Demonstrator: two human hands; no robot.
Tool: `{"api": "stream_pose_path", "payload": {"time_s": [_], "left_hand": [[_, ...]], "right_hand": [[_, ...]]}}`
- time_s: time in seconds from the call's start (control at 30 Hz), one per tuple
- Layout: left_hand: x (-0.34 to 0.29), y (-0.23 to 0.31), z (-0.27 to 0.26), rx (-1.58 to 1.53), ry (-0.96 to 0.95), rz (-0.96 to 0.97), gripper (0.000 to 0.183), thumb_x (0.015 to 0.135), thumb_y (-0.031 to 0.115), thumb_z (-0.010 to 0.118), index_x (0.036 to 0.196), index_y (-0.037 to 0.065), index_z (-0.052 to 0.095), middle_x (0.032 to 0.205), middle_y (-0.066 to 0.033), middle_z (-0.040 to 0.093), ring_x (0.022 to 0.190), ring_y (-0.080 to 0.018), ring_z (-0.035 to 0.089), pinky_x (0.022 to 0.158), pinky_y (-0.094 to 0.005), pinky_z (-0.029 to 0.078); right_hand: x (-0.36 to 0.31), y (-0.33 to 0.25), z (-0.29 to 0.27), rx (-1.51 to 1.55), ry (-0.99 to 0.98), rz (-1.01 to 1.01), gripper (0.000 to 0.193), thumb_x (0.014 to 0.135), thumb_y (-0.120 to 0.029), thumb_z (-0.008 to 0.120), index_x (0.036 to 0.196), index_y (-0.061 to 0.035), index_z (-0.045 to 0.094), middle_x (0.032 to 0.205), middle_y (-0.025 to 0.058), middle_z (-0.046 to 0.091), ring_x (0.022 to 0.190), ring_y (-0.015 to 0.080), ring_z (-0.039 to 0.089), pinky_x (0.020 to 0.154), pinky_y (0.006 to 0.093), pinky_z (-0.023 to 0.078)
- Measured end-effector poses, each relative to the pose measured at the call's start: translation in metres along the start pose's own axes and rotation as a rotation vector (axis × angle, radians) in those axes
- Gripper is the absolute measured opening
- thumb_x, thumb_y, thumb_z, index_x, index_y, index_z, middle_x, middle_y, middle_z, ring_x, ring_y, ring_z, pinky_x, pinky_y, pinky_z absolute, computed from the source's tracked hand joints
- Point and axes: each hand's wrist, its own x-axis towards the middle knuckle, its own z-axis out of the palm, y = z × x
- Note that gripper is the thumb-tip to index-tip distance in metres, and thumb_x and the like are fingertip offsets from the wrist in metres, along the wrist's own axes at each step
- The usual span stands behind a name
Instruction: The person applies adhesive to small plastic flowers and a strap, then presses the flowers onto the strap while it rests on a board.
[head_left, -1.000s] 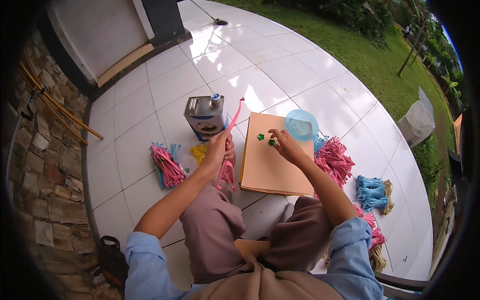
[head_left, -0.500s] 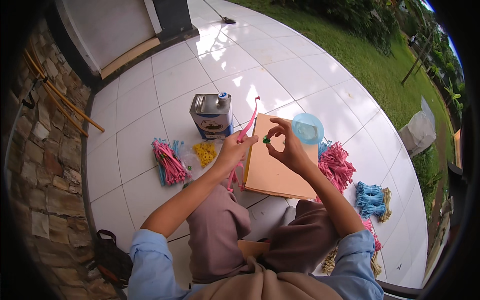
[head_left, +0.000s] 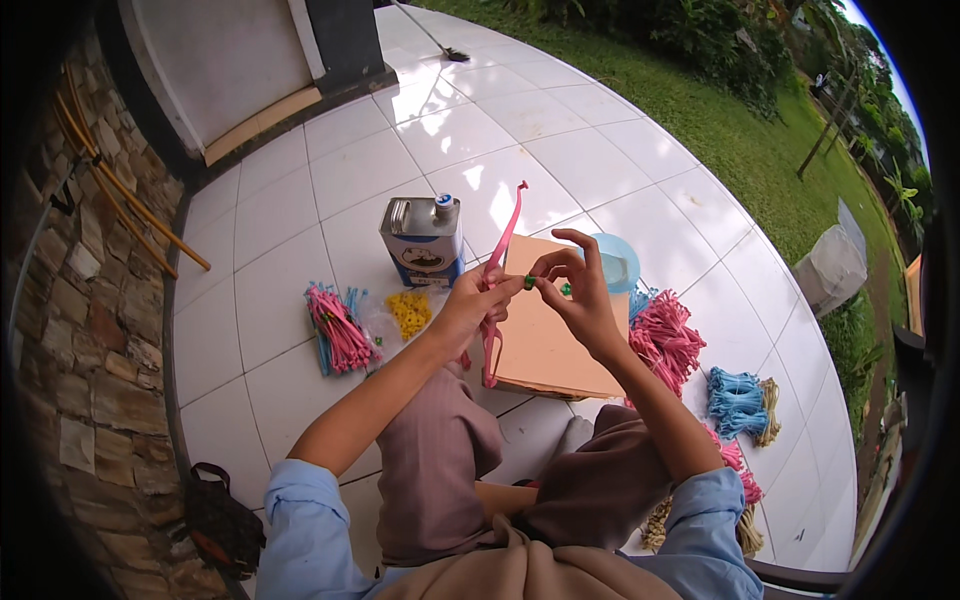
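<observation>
A small green bead (head_left: pixel 530 283) is sitting right between my two hands, over the left part of a tan board (head_left: pixel 560 345). My right hand (head_left: pixel 582 300) is pinching it between thumb and forefinger, with the other fingers lifting loosely away. My left hand (head_left: pixel 474 308) is closing around a long pink plastic strap (head_left: pixel 513 225), its thumb and forefinger pointing at the bead; I cannot tell whether they are touching it. The strap's upper end is sticking up past my knuckles, and its lower part is hanging below my fist.

Just beyond my right fingers, another green piece (head_left: pixel 567 290) is lying on the board. A pale blue bowl (head_left: pixel 617 262) is resting at the board's far right corner, and pink bundles (head_left: pixel 668 330) are heaping up beside it. Farther right, a blue bundle (head_left: pixel 736 400) is lying against a cream one. Past my left hand, a metal can (head_left: pixel 425 245) is standing upright on the white tile floor (head_left: pixel 280 260), yellow pieces (head_left: pixel 409 312) are lying near it, and a pink-and-blue bundle (head_left: pixel 340 330) is resting farther left.
</observation>
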Motion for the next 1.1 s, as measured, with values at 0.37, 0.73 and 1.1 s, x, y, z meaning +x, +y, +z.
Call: {"api": "stream_pose_path", "payload": {"time_s": [0.37, 0.73, 1.1], "left_hand": [[0.005, -0.003, 0.004, -0.068, 0.158, 0.127, 0.032, 0.08, 0.008, 0.065, 0.071, 0.016, 0.036, 0.082, 0.0012, 0.056, 0.048, -0.0015, 0.036, 0.045, -0.0176, 0.031], [-0.001, 0.004, 0.019, 0.136, 0.154, 0.09, 0.023, 0.092, 0.03, 0.049, 0.086, 0.008, 0.05, 0.069, 0.0004, 0.054, 0.044, -0.002, 0.032, 0.042, -0.0173, 0.029], [-0.005, -0.005, 0.023, 0.408, 0.103, 0.26, 0.029, 0.097, 0.026, 0.037, 0.089, 0.004, 0.053, 0.054, 0.002, 0.042, 0.052, -0.0046, 0.045, 0.051, -0.0188, 0.038]], "right_hand": [[-0.002, 0.001, 0.009, 0.257, 0.119, 0.212, 0.046, 0.076, -0.005, 0.069, 0.111, -0.0029, 0.04, 0.085, 0.0066, 0.059, 0.082, 0.0117, 0.057, 0.074, 0.0243, 0.047], [0.008, -0.035, -0.012, 0.28, 0.207, 0.102, 0.039, 0.078, 0.003, 0.063, 0.108, -0.0037, 0.039, 0.085, 0.008, 0.061, 0.08, 0.0128, 0.059, 0.073, 0.0239, 0.049], [0.008, -0.052, -0.016, 0.266, 0.101, 0.104, 0.049, 0.077, 0.007, 0.059, 0.117, -0.0036, 0.032, 0.084, 0.0093, 0.058, 0.081, 0.0149, 0.059, 0.074, 0.027, 0.049]]}}
